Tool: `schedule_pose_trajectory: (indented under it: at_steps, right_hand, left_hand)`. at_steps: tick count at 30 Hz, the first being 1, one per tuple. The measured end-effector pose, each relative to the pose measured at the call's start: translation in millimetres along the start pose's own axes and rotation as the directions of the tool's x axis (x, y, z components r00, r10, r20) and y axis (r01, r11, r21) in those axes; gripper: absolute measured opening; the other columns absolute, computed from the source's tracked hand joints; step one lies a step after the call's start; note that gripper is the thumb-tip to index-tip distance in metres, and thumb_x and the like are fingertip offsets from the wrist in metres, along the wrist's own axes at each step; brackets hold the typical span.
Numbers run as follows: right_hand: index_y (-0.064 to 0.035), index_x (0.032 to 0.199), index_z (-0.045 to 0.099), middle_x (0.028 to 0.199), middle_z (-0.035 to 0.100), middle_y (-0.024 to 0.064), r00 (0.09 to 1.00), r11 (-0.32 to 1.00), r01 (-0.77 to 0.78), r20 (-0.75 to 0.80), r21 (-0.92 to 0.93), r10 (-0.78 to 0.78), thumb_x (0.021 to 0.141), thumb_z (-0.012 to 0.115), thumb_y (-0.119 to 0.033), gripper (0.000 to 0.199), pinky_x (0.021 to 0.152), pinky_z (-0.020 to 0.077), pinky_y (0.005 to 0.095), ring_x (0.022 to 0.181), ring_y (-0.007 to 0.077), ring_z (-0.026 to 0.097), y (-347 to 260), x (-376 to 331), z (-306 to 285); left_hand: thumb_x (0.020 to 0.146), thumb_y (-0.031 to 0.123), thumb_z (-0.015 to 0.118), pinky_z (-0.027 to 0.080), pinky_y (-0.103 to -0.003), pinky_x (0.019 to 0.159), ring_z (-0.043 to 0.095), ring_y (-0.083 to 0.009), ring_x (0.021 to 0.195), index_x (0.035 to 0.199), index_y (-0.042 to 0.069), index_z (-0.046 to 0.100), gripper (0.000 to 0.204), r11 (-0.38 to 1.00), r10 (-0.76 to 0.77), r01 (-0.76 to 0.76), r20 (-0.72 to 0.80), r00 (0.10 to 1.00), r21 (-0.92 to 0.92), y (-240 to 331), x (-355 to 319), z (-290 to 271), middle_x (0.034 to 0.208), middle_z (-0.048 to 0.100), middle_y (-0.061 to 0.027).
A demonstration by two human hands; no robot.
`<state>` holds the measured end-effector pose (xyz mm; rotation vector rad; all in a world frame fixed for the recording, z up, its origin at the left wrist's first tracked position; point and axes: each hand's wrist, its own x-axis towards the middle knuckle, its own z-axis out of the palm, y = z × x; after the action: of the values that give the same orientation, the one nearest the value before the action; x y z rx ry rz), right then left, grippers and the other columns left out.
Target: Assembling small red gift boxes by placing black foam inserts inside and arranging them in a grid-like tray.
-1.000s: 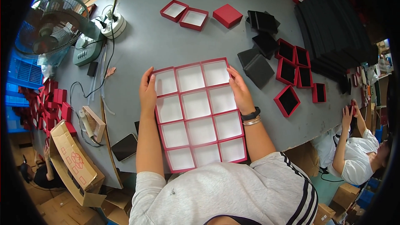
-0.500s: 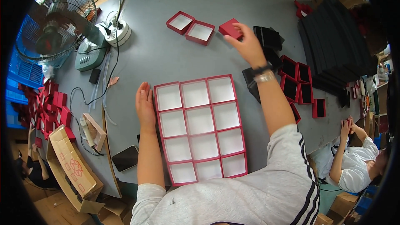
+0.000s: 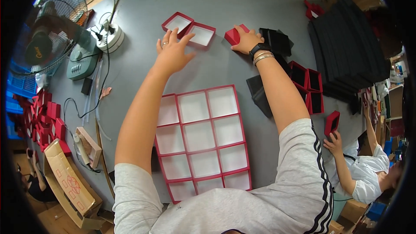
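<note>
My left hand [image 3: 173, 56] reaches out over the grey table with its fingers spread, holding nothing. Its fingertips are just in front of two open red boxes with white insides, the left box [image 3: 187, 16] and the right box [image 3: 203, 34], which stand corner to corner. To the right, my right hand [image 3: 247, 42] has its fingers and thumb around a red box [image 3: 232, 37], whose inside does not show. Nearer to me lies a block of several open red boxes [image 3: 198, 134] with white insides, set edge to edge in rows. My left forearm covers part of its left side.
Black pads [image 3: 276, 41] lie beside my right hand, with black-lined red boxes [image 3: 315, 80] nearby. A tall stack of black sheets [image 3: 346, 47] stands at the right. A fan [image 3: 54, 30], a power strip [image 3: 108, 38] and cables are at the left. A co-worker's hand [image 3: 333, 144] touches a red box [image 3: 332, 122].
My left hand has moved from beside the block of boxes forward to the two open boxes. My right hand now wraps the red box more closely. The co-worker has reached to a box at the right.
</note>
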<state>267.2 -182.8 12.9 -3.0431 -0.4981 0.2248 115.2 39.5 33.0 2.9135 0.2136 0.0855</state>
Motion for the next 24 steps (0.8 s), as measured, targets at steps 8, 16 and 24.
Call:
schedule_pose_trajectory:
  at_steps: [8, 16, 24]
  right_hand:
    - [-0.0092, 0.145, 0.042, 0.127, 0.061, 0.0177, 0.949, -0.159, -0.271, 0.236, 0.949, -0.208, 0.086, 0.073, -0.045, 0.076, 0.098, 0.0490, 0.0521, 0.112, 0.0341, 0.063, 14.9, -39.7, 8.8]
    - [-0.0053, 0.144, 0.041, 0.138, 0.053, 0.0158, 0.951, 0.035, -0.266, 0.268, 0.963, -0.156, 0.092, 0.067, -0.044, 0.069, 0.105, 0.0419, 0.0481, 0.119, 0.0298, 0.058, 0.5, -76.5, 16.0]
    - [0.0091, 0.118, 0.060, 0.112, 0.069, 0.0245, 0.982, 0.430, -0.024, 0.101, 0.902, -0.157, 0.083, 0.071, -0.027, 0.052, 0.090, 0.0518, 0.0380, 0.104, 0.0344, 0.068, 0.7, -90.7, 45.0]
  left_hand:
    - [0.096, 0.037, 0.061, 0.018, -0.062, 0.119, 0.045, -0.0310, 0.137, 0.137, 0.020, 0.053, 0.045, 0.916, 0.145, -0.163, 0.078, 0.986, 0.367, -30.2, 37.7, 16.5, 0.141, 0.052, -0.0132]
    - [0.094, 0.030, 0.062, 0.042, -0.046, 0.100, 0.060, -0.0275, 0.105, 0.093, 0.013, 0.072, 0.019, 0.891, 0.341, -0.305, -0.050, 0.939, 0.336, -20.0, -17.6, 21.2, 0.099, 0.068, -0.0058]
    - [0.099, 0.029, 0.056, 0.051, -0.044, 0.087, 0.062, -0.0320, 0.103, 0.102, 0.008, 0.072, 0.026, 0.986, 0.141, -0.147, 0.082, 0.987, 0.080, 2.4, -90.1, 7.0, 0.102, 0.068, -0.0114]
